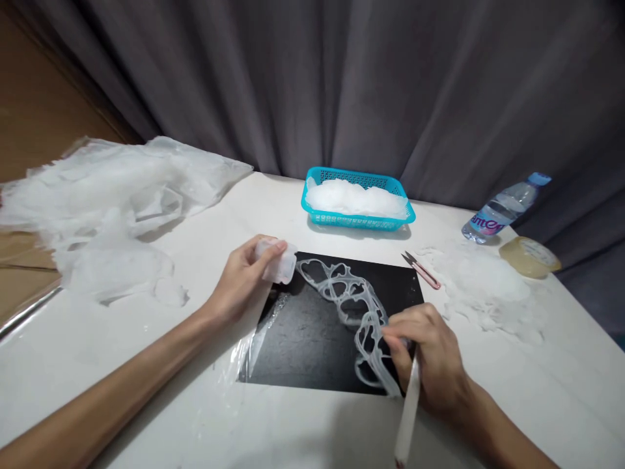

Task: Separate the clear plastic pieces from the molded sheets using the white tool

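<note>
My left hand [241,277] is closed around a small translucent white plastic container [279,262] at the upper left corner of a black sheet [303,339]. Across the sheet's right part lies a curved band of white lacy cut-out film [352,306]. Over the lower end of that band, my right hand [424,358] is closed, with the thumb and forefinger pinched together. A slim white-handled tool [409,413] sticks out below this hand, held in it; its working end is hidden. Whether the fingertips also grip the film, I cannot make out.
A blue basket [361,223] holds white sheets behind the black sheet. Pink-handled thread snips [422,272], film scraps [493,286], a water bottle [502,212] and a yellowish tub [528,257] are on the right. White film and plastic [122,195] are piled left.
</note>
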Demonstrator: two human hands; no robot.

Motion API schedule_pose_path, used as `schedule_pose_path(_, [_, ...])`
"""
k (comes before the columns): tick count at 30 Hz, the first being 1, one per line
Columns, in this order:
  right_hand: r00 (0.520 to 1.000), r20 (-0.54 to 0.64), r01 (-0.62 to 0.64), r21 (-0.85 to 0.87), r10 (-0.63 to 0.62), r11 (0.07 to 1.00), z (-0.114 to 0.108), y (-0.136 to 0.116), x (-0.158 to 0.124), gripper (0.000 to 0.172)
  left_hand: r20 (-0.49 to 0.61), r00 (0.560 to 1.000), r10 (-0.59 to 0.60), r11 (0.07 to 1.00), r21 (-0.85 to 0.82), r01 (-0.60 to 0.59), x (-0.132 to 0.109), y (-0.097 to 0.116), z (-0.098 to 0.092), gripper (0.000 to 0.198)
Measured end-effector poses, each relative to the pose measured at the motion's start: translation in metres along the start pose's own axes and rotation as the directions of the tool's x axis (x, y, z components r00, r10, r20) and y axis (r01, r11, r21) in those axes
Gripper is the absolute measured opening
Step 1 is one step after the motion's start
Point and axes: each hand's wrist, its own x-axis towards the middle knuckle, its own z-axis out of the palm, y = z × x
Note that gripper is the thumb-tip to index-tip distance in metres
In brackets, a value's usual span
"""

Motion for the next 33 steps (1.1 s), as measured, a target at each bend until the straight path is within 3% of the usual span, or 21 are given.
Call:
schedule_pose_path(4, [0.971, -0.058, -0.239, -0.118, 0.234, 0.964, -0.006, 0.012, 0.009, 0.011, 0.293, 0.954, -0.059, 0.996, -0.047, 0.076, -0.01, 0.002, 0.006, 0.026])
schedule_pose_path(8, [0.906, 0.06, -0.407, -0.145, 0.418, 0.902, -0.006, 0.027, 0.011, 0.01, 0.472, 0.875, -0.109, 0.988, -0.048, 0.149, -0.027, 0.003, 0.013, 0.027])
schedule_pose_path(12, [0.88, 0.292, -0.335, -0.173, 0.373, 0.926, 0.008, 0.027, 0.002, 0.062, 0.538, 0.835, -0.115, 0.986, -0.041, 0.162, -0.032, 0.003, 0.012, 0.023])
schedule_pose_path(14, [0.872, 0.373, -0.26, -0.193, 0.316, 0.946, 0.015, 0.022, -0.001, 0.055, 0.552, 0.826, -0.115, 0.983, -0.058, 0.175, -0.033, 0.003, 0.012, 0.023])
schedule_pose_path(16, [0.876, 0.399, -0.213, -0.184, 0.271, 0.959, 0.017, 0.02, 0.0, 0.029, 0.571, 0.811, -0.129, 0.974, -0.078, 0.21, -0.035, 0.004, 0.012, 0.024])
schedule_pose_path(19, [0.923, 0.283, -0.222, -0.167, 0.262, 0.961, -0.003, 0.03, 0.01, 0.019, 0.611, 0.777, -0.151, 0.959, -0.099, 0.265, -0.037, 0.005, 0.013, 0.02])
schedule_pose_path(21, [0.951, 0.09, -0.267, -0.24, 0.295, 0.933, -0.03, 0.048, 0.015, 0.013, 0.624, 0.768, -0.142, 0.956, -0.117, 0.271, -0.039, 0.004, 0.014, 0.017])
schedule_pose_path(23, [0.939, -0.111, -0.342, -0.382, 0.325, 0.859, -0.062, 0.071, 0.016, 0.013, 0.627, 0.768, -0.13, 0.953, -0.134, 0.27, -0.039, 0.004, 0.014, 0.017])
schedule_pose_path(25, [0.919, -0.218, -0.395, -0.517, 0.33, 0.76, -0.091, 0.093, 0.011, 0.016, 0.626, 0.769, -0.129, 0.95, -0.143, 0.276, -0.038, 0.003, 0.015, 0.018])
schedule_pose_path(27, [0.918, -0.152, -0.369, -0.666, 0.366, 0.648, -0.11, 0.108, 0.002, 0.024, 0.622, 0.773, -0.123, 0.959, -0.126, 0.253, -0.039, 0.003, 0.015, 0.02])
schedule_pose_path(30, [0.899, -0.211, -0.386, -0.795, 0.384, 0.467, -0.116, 0.116, -0.009, 0.037, 0.582, 0.809, -0.075, 0.993, -0.033, 0.116, -0.042, 0.003, 0.015, 0.018])
schedule_pose_path(33, [0.889, -0.268, -0.414, -0.818, 0.371, 0.4, -0.11, 0.114, -0.012, 0.042, 0.551, 0.834, -0.028, 0.998, 0.065, -0.009, -0.045, 0.0, 0.015, 0.019])
